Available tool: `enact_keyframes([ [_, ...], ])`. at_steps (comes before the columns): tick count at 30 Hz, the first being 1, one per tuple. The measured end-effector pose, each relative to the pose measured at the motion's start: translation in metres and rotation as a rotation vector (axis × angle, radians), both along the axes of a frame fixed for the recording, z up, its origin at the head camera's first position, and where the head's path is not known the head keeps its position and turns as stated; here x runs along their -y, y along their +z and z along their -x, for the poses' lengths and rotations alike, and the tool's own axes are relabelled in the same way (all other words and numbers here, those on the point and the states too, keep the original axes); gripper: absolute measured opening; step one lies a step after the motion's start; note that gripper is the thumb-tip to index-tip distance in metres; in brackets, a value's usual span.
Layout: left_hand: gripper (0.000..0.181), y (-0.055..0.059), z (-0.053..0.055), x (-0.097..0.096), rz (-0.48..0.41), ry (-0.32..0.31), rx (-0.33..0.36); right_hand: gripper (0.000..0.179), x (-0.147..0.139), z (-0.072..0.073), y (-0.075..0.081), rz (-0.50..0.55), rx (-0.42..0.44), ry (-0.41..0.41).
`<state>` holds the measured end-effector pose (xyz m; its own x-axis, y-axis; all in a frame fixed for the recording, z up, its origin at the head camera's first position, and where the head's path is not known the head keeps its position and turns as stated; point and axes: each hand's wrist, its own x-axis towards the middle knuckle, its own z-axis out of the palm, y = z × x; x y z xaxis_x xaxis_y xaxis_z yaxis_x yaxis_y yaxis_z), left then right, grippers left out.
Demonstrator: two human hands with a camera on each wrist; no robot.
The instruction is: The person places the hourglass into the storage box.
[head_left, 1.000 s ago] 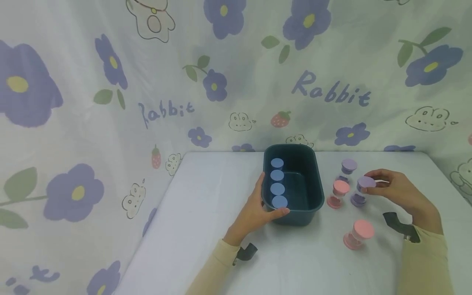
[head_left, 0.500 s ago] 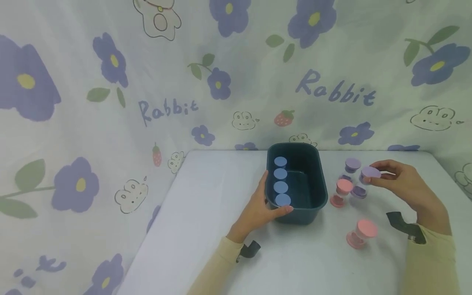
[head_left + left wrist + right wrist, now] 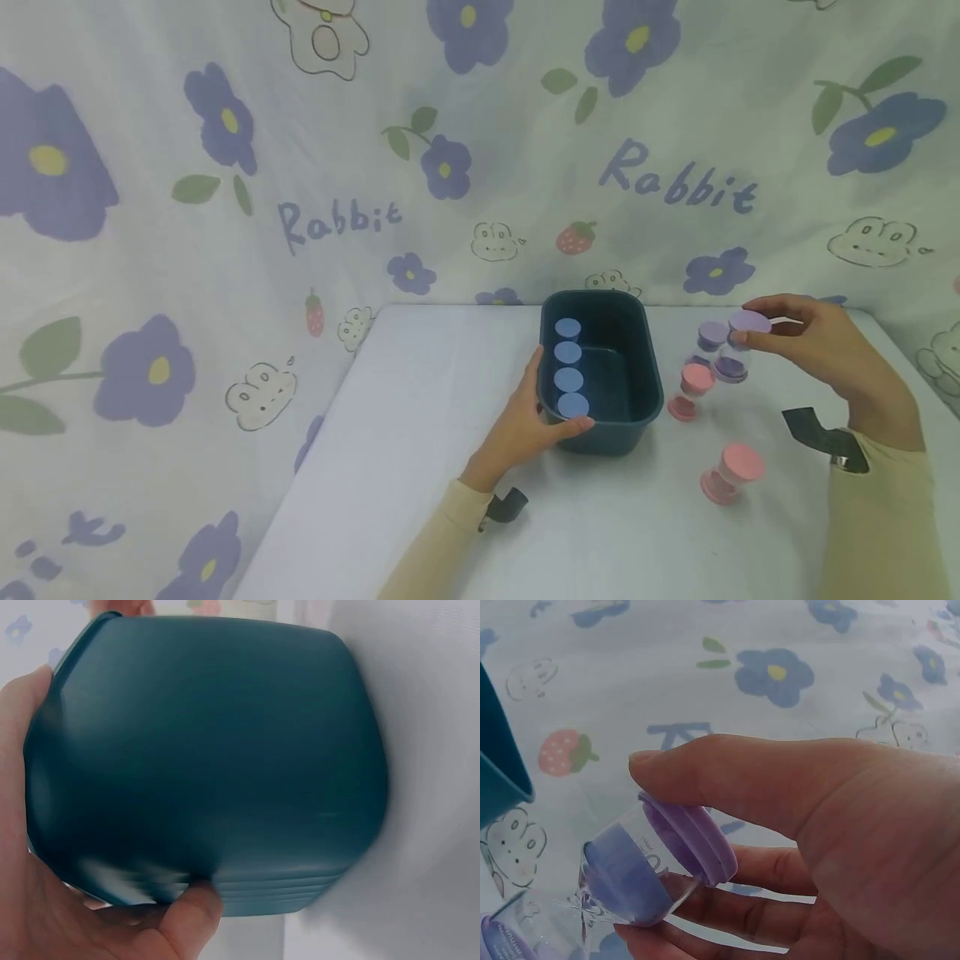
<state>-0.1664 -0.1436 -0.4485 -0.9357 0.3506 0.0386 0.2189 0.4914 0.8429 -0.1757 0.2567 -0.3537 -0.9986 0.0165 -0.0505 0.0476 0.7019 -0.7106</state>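
Observation:
In the head view my left hand (image 3: 517,437) grips the near left corner of a dark teal plastic bin (image 3: 603,439), thumb along the front rim. Inside, several sand timers with blue caps (image 3: 568,380) stand in a row by the left wall. My right hand (image 3: 832,354) pinches the cap of a purple sand timer (image 3: 750,322) between thumb and fingers, seemingly raised off the table. Up close in the right wrist view, purple sand (image 3: 630,874) shows in its clear glass bulb. Another purple sand timer (image 3: 712,335) stands just left of the held one.
A pink sand timer (image 3: 697,379) stands right of the bin, and a second pink sand timer (image 3: 741,463) is nearer the front. All rest on a white table (image 3: 420,400). A flower-patterned curtain (image 3: 480,167) hangs behind and at the left.
My right hand has lifted the purple sand timer and carried it up and toward the back, beside the other purple one. My left hand stays on the bin.

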Motion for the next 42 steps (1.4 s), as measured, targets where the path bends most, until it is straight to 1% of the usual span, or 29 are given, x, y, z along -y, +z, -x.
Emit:
enact_keyframes([
  [6,0.12,0.001,0.001,0.001,0.008,0.01,0.008,0.074,0.009,0.006,0.017,0.013,-0.012,0.018],
  [11,0.12,0.001,0.003,0.001,0.017,0.015,0.015,0.075,0.02,0.011,0.031,0.01,-0.009,0.024],
  [19,0.121,0.002,0.003,0.0,0.012,0.015,0.012,0.065,0.038,0.022,0.046,-0.016,-0.085,0.042],
  [24,0.12,0.002,0.002,0.0,0.008,0.017,0.016,0.065,0.049,0.028,0.049,-0.033,-0.107,0.066],
  [28,0.12,0.002,0.002,0.0,0.004,0.017,0.013,0.068,0.057,0.032,0.051,-0.022,-0.097,0.083],
  [30,0.12,0.002,0.001,0.0,0.001,0.016,0.011,0.067,0.062,0.033,0.052,-0.016,-0.101,0.086],
  [33,0.12,0.001,0.001,-0.001,0.002,0.015,0.01,0.061,0.068,0.036,0.054,-0.01,-0.135,0.093],
  [37,0.12,0.0,0.002,-0.001,0.008,0.019,0.017,0.057,0.075,0.043,0.052,0.007,-0.168,0.11],
  [42,0.12,-0.001,0.002,-0.002,0.011,0.026,0.033,0.056,0.084,0.051,0.047,0.038,-0.155,0.123],
])
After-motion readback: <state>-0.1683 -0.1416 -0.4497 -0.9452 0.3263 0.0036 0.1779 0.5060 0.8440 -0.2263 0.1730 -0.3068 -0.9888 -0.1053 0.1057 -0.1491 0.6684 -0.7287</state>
